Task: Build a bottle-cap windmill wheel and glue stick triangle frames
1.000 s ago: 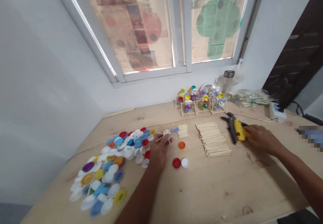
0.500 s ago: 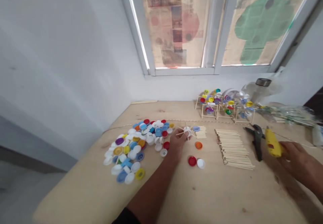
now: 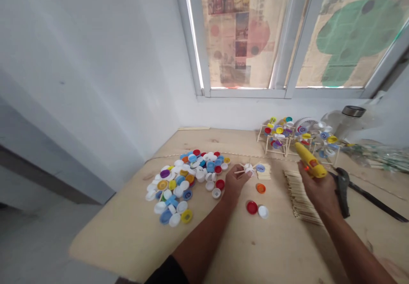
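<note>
My left hand (image 3: 234, 185) is closed on a small wheel of thin sticks set in a white bottle cap (image 3: 249, 169). A light blue cap (image 3: 260, 168) sits at its right side, by a small pile of short sticks (image 3: 265, 174). In my right hand (image 3: 319, 192) is a yellow glue gun (image 3: 309, 160), its tip pointing up and left, held above a row of long sticks (image 3: 297, 196). An orange cap (image 3: 260, 188), a red cap (image 3: 252, 207) and a white cap (image 3: 263, 212) lie between my hands.
Left of my left hand spreads a heap of coloured bottle caps (image 3: 182, 186). Finished cap wheels on stick frames (image 3: 277, 137) stand at the back right, near a metal-lidded bottle (image 3: 353, 112). A black tool (image 3: 343, 190) lies beside my right forearm.
My right hand has brought the glue gun left and up, over the long sticks. My left hand still holds the stick wheel. The whole view has shifted slightly.
</note>
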`<action>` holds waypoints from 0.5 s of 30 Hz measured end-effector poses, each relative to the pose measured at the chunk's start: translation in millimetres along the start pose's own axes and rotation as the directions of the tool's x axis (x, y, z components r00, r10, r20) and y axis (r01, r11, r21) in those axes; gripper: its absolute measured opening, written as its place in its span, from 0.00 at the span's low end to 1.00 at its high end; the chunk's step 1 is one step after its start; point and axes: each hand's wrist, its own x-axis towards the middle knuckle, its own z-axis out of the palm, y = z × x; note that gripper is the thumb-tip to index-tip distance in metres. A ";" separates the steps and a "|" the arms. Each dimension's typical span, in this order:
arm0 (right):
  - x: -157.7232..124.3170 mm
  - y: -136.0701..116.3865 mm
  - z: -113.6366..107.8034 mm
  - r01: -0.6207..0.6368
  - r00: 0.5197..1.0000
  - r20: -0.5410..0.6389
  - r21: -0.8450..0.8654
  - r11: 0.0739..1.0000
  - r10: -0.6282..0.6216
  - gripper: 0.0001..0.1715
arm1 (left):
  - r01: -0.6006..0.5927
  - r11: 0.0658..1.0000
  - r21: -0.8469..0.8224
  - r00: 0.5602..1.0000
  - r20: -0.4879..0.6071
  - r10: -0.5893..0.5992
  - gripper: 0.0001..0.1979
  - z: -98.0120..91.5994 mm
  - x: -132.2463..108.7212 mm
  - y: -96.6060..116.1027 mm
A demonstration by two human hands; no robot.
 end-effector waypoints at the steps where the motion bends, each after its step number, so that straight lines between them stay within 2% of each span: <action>1: -5.7 -3.8 9.1 -0.006 1.000 0.008 0.048 0.999 0.005 0.17 | 0.002 1.000 0.003 1.000 -0.004 -0.002 0.13 -0.3 0.4 -0.6; 3: -19.0 -6.9 23.3 0.008 0.999 0.044 0.106 0.994 -0.012 0.15 | 0.000 1.000 0.009 1.000 -0.018 0.000 0.14 -1.1 1.2 -2.0; 6: -36.5 -5.5 34.7 0.083 0.992 0.091 0.083 0.993 -0.091 0.13 | -0.001 0.999 0.032 0.999 -0.042 0.002 0.16 -1.4 1.7 -3.4; 15: -45.6 -7.7 34.5 0.393 0.899 0.204 0.017 0.919 -0.388 0.07 | -0.052 0.989 0.138 0.995 -0.077 0.063 0.14 -1.3 -0.2 -3.3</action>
